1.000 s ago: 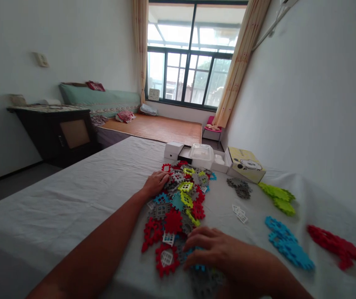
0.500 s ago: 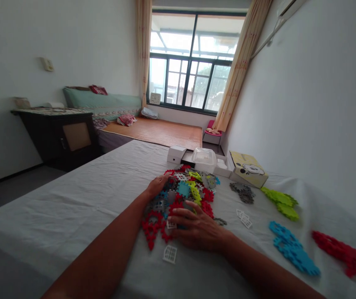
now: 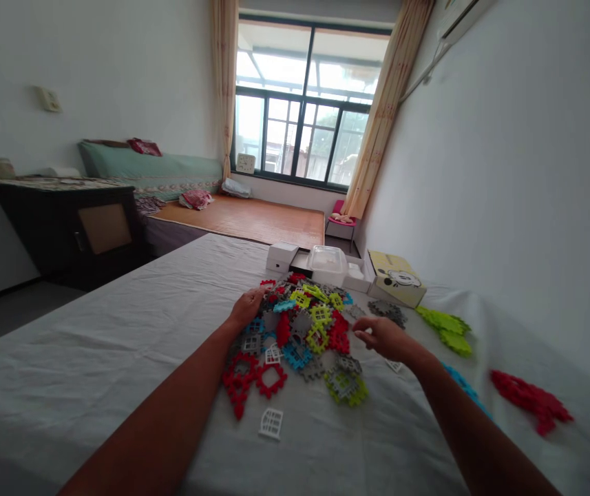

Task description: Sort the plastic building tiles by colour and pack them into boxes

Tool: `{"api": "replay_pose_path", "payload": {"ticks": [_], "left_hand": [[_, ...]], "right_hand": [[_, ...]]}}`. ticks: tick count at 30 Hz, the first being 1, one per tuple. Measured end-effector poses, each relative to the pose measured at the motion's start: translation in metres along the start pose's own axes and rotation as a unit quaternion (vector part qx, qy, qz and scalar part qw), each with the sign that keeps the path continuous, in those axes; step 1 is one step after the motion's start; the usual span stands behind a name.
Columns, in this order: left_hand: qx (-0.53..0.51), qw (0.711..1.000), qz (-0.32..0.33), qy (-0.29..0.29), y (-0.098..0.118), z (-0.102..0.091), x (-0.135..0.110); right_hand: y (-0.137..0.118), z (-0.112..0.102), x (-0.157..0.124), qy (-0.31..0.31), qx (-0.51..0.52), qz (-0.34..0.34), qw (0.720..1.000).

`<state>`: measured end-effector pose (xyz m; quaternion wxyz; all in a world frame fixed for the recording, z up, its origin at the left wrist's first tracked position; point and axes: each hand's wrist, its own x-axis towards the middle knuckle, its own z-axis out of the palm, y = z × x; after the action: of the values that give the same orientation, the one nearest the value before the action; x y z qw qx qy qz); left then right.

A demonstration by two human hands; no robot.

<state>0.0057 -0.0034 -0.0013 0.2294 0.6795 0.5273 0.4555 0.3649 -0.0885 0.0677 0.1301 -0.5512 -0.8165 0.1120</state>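
A mixed pile of red, blue, yellow-green and grey interlocking plastic tiles (image 3: 302, 327) lies on the white-clothed table (image 3: 119, 358). My left hand (image 3: 246, 308) rests against the pile's left edge, fingers loosely cupped over the tiles and gripping none. At the pile's right side my right hand (image 3: 383, 337) hovers with fingers stretched left, holding nothing. One white window piece (image 3: 270, 422) lies alone in front of the pile.
Sorted heaps lie to the right: grey (image 3: 387, 312), green (image 3: 444, 328), red (image 3: 529, 404), and blue (image 3: 462, 387) partly behind my right forearm. A white box (image 3: 281, 256), a clear container (image 3: 327, 260) and a yellow cartoon box (image 3: 396, 277) stand behind. A dark cabinet (image 3: 67, 227) is left.
My right hand has lifted off the near side of the pile and moved right. The tiles have been pushed together and away from me; the camera view has shifted a little.
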Motion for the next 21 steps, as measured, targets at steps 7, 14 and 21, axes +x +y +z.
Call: {"api": "replay_pose_path", "payload": {"ticks": [7, 14, 21], "left_hand": [[0.047, 0.999, -0.002, -0.019, -0.005, 0.000, 0.002], [0.039, 0.999, -0.011, -0.029, -0.002, -0.003, 0.001], [0.060, 0.998, -0.012, -0.034, 0.002, -0.004, 0.001]], "right_hand": [[0.048, 0.034, 0.018, 0.097, -0.061, 0.104, 0.988], [0.024, 0.028, 0.039, 0.091, 0.046, 0.008, 0.995], [-0.004, 0.001, -0.021, -0.068, 0.123, -0.039, 0.989]]}}
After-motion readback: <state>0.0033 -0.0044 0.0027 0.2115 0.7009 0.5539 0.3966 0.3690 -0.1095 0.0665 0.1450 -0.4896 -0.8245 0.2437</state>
